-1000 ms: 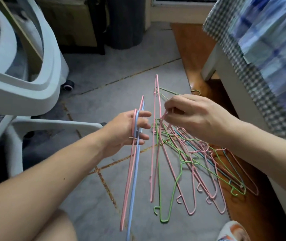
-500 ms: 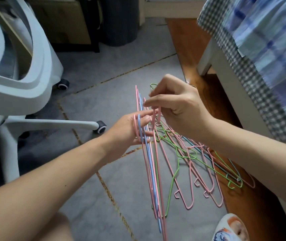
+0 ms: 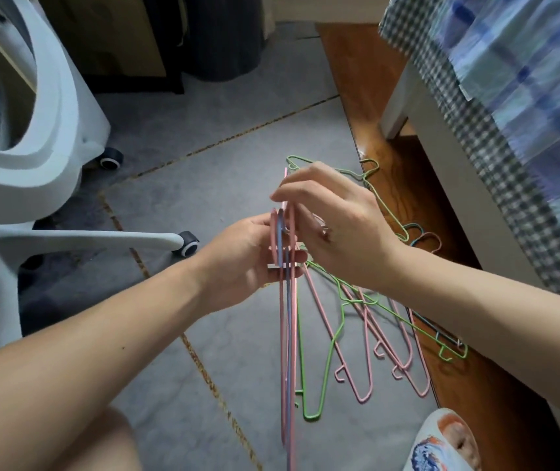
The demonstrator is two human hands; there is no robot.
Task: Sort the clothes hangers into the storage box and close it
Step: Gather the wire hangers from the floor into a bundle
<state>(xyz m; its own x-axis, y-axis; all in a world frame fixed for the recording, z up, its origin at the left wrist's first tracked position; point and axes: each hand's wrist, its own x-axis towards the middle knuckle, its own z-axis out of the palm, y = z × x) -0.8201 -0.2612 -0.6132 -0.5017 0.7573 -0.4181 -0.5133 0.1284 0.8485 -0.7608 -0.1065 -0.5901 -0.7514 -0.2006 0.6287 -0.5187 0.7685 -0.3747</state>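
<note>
My left hand (image 3: pixel 248 253) grips a small bundle of thin wire hangers (image 3: pixel 288 334), pink and blue, held upright with their long bars hanging down toward me. My right hand (image 3: pixel 333 226) is right beside it, fingertips pinching a pink hanger at the top of that bundle. On the floor below and to the right lies a tangled pile of loose hangers (image 3: pixel 373 328), pink, green and blue. No storage box is in view.
A white office chair (image 3: pixel 34 158) with wheeled legs stands at the left. A bed frame (image 3: pixel 441 137) draped with checked and blue plaid cloth fills the right. A dark bin (image 3: pixel 224 39) stands at the back. My slipper (image 3: pixel 441 443) shows at the bottom right.
My right hand has carried a pink hanger from the pile over to the left and set it against the bundle in my left hand. The bundle now hangs more upright.
</note>
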